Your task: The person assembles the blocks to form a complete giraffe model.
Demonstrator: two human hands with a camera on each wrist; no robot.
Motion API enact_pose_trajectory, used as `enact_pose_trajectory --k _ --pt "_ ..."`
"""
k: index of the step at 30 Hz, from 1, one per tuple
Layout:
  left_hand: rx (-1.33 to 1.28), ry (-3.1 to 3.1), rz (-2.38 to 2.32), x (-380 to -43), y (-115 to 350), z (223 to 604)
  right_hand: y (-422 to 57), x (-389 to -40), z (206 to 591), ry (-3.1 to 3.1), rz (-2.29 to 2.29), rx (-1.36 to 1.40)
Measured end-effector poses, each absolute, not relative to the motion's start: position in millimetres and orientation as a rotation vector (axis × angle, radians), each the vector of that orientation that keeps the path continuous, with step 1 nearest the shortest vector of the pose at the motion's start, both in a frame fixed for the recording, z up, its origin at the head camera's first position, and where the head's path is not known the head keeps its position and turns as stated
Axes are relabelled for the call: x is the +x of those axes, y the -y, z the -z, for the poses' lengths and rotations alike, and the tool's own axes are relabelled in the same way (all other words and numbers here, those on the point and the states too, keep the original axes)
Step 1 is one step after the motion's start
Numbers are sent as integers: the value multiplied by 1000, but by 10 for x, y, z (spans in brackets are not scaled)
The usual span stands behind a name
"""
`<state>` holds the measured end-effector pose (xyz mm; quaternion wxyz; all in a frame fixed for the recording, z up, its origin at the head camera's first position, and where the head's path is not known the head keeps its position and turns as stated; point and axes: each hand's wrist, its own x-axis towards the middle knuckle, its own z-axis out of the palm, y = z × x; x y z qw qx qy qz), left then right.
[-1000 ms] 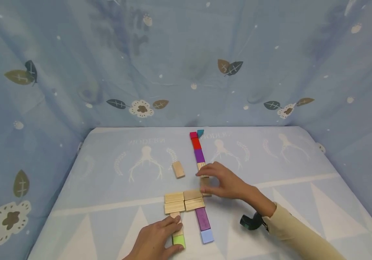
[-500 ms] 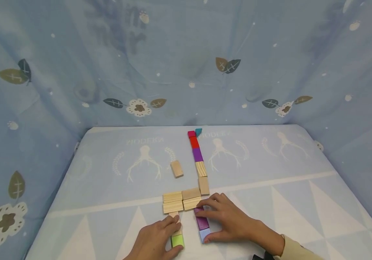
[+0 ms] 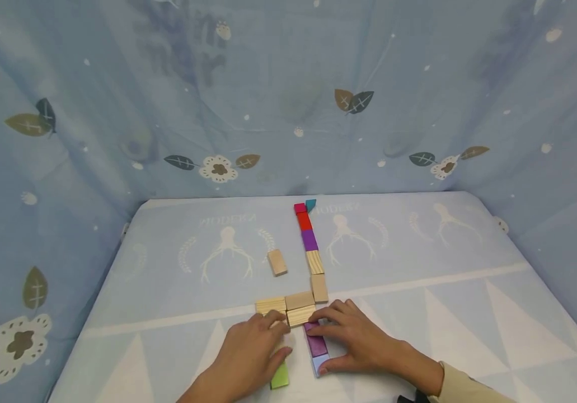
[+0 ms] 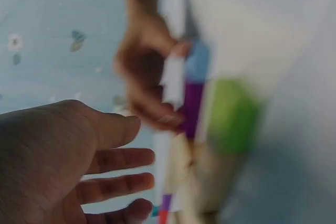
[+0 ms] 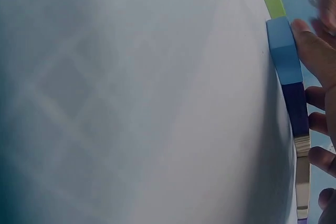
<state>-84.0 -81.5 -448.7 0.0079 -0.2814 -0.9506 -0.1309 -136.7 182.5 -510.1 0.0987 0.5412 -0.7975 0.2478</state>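
Wooden blocks lie end to end in a figure on the cloth. My right hand (image 3: 356, 341) bends over its lower right strip, fingertips on the purple block (image 3: 317, 345) and thumb at the light blue block (image 3: 320, 364). My left hand (image 3: 248, 355) is over the lower left strip, fingers spread with nothing between them in the left wrist view. By its thumb shows the lime green block (image 3: 280, 376); the plain block above that is mostly hidden. Plain blocks (image 3: 300, 300) form the body, its left part partly covered by my left fingers.
A column runs away from the body: plain and striped blocks (image 3: 314, 262), a violet block (image 3: 309, 240), a red block (image 3: 304, 221), a crimson block (image 3: 300, 209) and a teal piece (image 3: 310, 205). One loose plain block (image 3: 277, 263) lies left of it. Patterned cloth (image 3: 288, 112) hangs behind.
My right hand has come down from the column's plain blocks to the purple and light blue blocks. My left hand has shifted slightly up and off the lime green block's strip.
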Motion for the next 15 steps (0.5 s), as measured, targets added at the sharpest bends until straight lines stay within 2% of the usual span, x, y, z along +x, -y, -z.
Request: enact_pose_trajectory --k 7,11,15 --pt "-781 2938 339 -1714 857 4442 -1852 -1356 5120 2344 -777 1597" --pt "-892 2965 202 -2144 976 4552 -1852 -1349 5128 2361 -775 1589" --pt "-1045 2924 138 -2362 1062 4630 -1855 -1353 5115 2385 -762 1582"
